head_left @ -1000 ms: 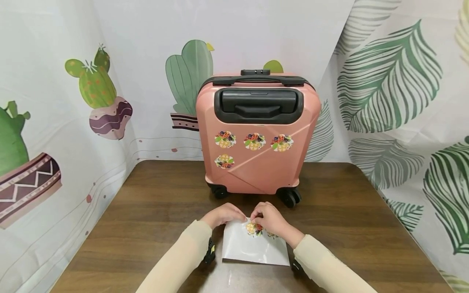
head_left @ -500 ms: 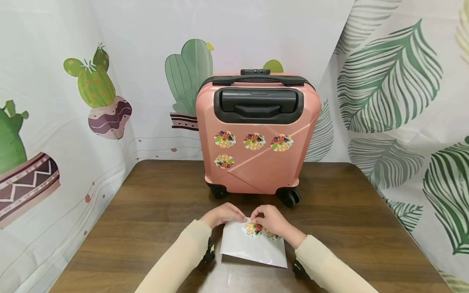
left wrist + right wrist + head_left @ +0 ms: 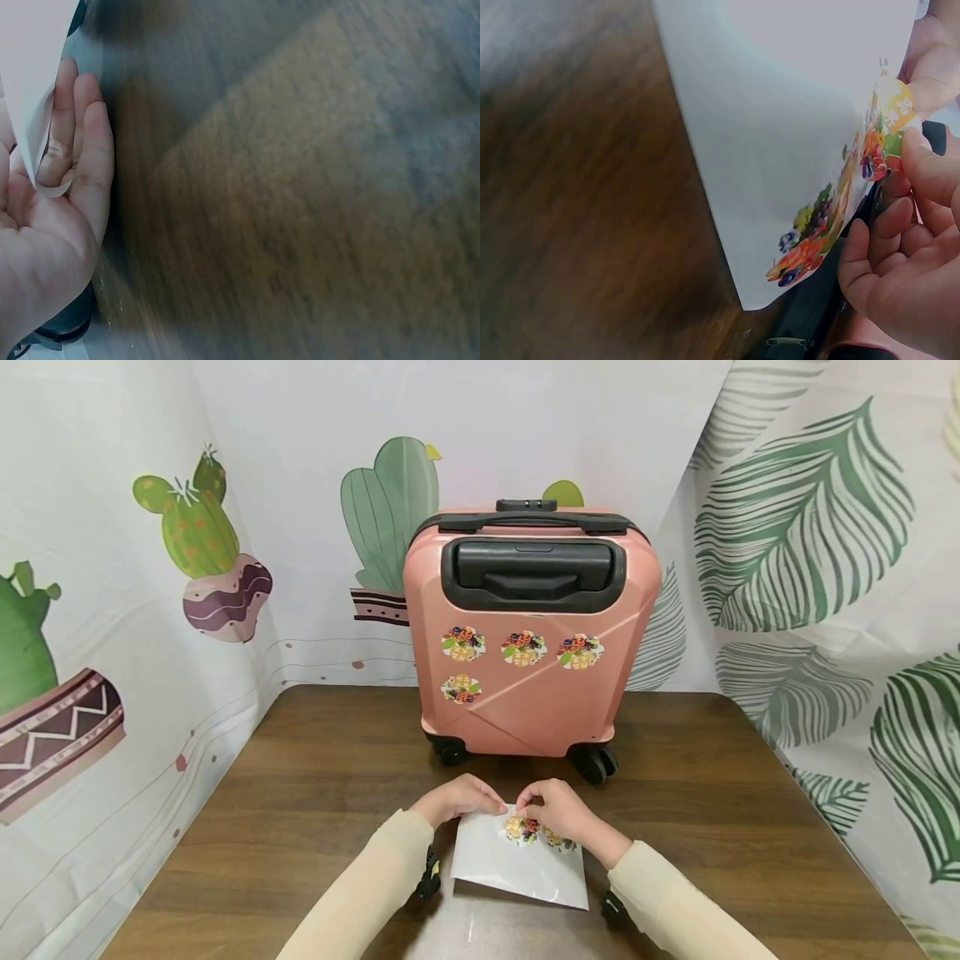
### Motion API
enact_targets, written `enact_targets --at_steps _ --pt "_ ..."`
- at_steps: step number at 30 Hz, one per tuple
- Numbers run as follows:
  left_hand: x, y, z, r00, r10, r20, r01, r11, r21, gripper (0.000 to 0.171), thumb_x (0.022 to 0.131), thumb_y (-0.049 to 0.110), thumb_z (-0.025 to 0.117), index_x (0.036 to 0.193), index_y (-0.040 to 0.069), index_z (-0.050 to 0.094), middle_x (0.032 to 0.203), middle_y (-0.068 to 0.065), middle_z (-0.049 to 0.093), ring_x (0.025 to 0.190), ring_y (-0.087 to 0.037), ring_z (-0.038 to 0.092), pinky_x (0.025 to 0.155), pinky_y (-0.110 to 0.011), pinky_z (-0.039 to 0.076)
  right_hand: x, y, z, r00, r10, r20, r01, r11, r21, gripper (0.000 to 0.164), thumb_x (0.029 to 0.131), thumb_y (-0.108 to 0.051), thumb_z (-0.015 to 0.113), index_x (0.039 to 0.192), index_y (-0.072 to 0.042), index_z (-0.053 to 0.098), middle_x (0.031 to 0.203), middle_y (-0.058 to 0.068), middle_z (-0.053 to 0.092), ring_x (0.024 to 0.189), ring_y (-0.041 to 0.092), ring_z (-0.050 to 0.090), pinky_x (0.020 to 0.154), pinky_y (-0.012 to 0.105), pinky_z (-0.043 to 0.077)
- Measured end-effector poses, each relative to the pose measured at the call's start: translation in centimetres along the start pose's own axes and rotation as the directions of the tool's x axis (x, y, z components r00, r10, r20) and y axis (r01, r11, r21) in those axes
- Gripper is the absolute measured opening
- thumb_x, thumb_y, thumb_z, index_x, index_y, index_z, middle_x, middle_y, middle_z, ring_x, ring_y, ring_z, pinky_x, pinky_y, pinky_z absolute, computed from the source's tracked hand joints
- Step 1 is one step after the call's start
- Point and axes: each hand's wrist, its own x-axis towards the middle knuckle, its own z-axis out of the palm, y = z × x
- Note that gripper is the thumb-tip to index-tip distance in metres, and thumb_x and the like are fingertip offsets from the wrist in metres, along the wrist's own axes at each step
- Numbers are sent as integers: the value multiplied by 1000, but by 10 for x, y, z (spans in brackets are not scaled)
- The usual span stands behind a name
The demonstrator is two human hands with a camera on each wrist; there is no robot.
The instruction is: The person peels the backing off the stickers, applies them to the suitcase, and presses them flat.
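A white sticker sheet [image 3: 510, 870] is held up in front of me, its lower edge raised off the table. My left hand [image 3: 463, 798] pinches the sheet's top edge; in the left wrist view that hand [image 3: 64, 187] has the paper between thumb and fingers. At the same edge my right hand [image 3: 561, 814] pinches the rim of a round fruit sticker [image 3: 522, 830]. The right wrist view shows this sticker [image 3: 894, 106] partly bent away from the sheet, by the right thumb tip. Another fruit sticker [image 3: 806, 244] lies flat near the sheet's corner.
Behind the hands a pink suitcase [image 3: 536, 714] stands upright on the brown wooden table [image 3: 315, 760]. Several fruit stickers are on its front, three in a row and one below, including the lower sticker [image 3: 461, 689]. A patterned cloth [image 3: 300, 527] hangs behind.
The sheet's lower edge has lifted and tilted a little since the first frame. Both hands keep nearly the same place and grip; the view has shifted slightly.
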Motion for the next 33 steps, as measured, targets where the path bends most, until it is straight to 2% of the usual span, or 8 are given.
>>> enact_targets --at_steps 10,14,23,33 --pt "-3 0 1 1000 10 -6 -10 1000 5 24 90 10 74 108 -5 77 103 -8 77 83 -11 63 76 -26 53 -6 -3 -5 1000 8 28 -8 1000 13 8 91 -7 74 83 -7 73 79 0 68 70 7 49 65 21 43" --pt "-4 -1 1 1000 18 -2 -18 1000 -10 24 90 9 74 108 -6 77 100 -7 77 81 -11 62 75 -25 53 -8 -4 -6 999 16 42 -17 1000 21 8 91 -8 74 83 -6 74 78 1 68 69 8 49 64 21 42" --pt "-3 0 2 1000 -8 -4 8 1000 -10 24 91 12 74 108 -4 77 91 -1 75 77 -10 62 71 -24 52 -13 -1 -10 996 -14 91 9 998 58 8 91 -4 74 83 -5 74 77 2 71 67 5 50 61 20 43" --pt "-4 3 3 1000 -27 -12 27 1000 10 23 92 10 74 110 -4 77 104 -8 77 82 -11 62 77 -26 54 -15 0 -13 994 -35 102 31 999 39 10 89 -6 75 80 -7 73 76 0 70 66 3 48 61 20 42"
